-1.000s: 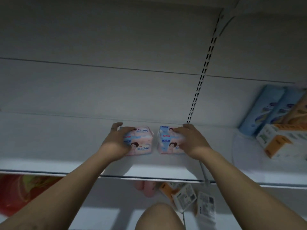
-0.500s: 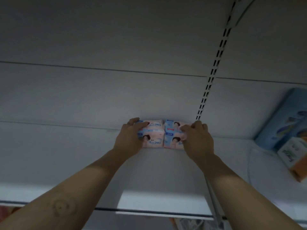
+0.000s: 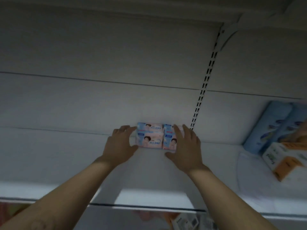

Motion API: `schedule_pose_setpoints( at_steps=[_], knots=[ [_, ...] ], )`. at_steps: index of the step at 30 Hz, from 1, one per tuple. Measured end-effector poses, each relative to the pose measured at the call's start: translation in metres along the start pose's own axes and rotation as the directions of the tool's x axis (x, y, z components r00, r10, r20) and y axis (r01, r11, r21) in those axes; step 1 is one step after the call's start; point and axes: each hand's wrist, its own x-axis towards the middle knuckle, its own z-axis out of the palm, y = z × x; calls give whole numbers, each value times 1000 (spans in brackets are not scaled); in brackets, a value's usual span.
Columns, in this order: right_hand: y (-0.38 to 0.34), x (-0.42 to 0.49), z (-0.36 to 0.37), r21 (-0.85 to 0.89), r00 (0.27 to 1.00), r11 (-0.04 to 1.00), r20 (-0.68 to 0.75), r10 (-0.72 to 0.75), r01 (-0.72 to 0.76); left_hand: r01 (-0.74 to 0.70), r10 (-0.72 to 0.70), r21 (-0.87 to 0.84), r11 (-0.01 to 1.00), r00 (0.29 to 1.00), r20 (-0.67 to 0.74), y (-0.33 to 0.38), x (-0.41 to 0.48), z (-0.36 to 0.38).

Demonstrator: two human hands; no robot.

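Both arms are stretched forward and upward, bare as far as seen. Left forearm [image 3: 66, 188] is angled in from lower left, right forearm [image 3: 232, 193] from lower right. Left hand [image 3: 120, 145] is seen back up, fingers loosely extended, thumb spread below. Right hand [image 3: 186, 146] is held flat, fingers straight, thumb splayed leftward.

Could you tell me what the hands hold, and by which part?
Nothing is gripped: both packs stand on the shelf. The left hand touches the left pack at its left end; the right hand lies flat atop the right pack.
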Motion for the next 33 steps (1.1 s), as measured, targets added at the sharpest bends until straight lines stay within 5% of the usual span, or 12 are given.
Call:
schedule_pose_setpoints(
  at_steps=[9, 16, 21, 23, 27, 33],
  knots=[
    [-130, -81, 0, 152, 940, 955, 189, -282, 256, 71, -72, -13, 997, 986, -151, -35, -120, -68],
    [-174, -159, 70, 199, 858, 941, 392, -331, 273, 243, -250, 127, 962, 967, 46, -103, -242, -52],
    [-198, -198, 103, 268, 837, 858, 228, -498, 438, 364, -382, 130, 922, 909, 166, -134, -288, -26],
    [-191, -203, 129, 232, 788, 885, 403, -465, 404, 423, -454, 172, 890, 857, 243, -147, -299, -16],
    [-168, -208, 173, 17, 546, 905, 792, -272, 425, 493, -553, 252, 833, 714, 429, -171, -327, 12],
    [-159, -239, 244, 50, 422, 949, 888, -184, 310, 452, -612, 413, 791, 585, 532, -189, -386, 83]
  ],
)
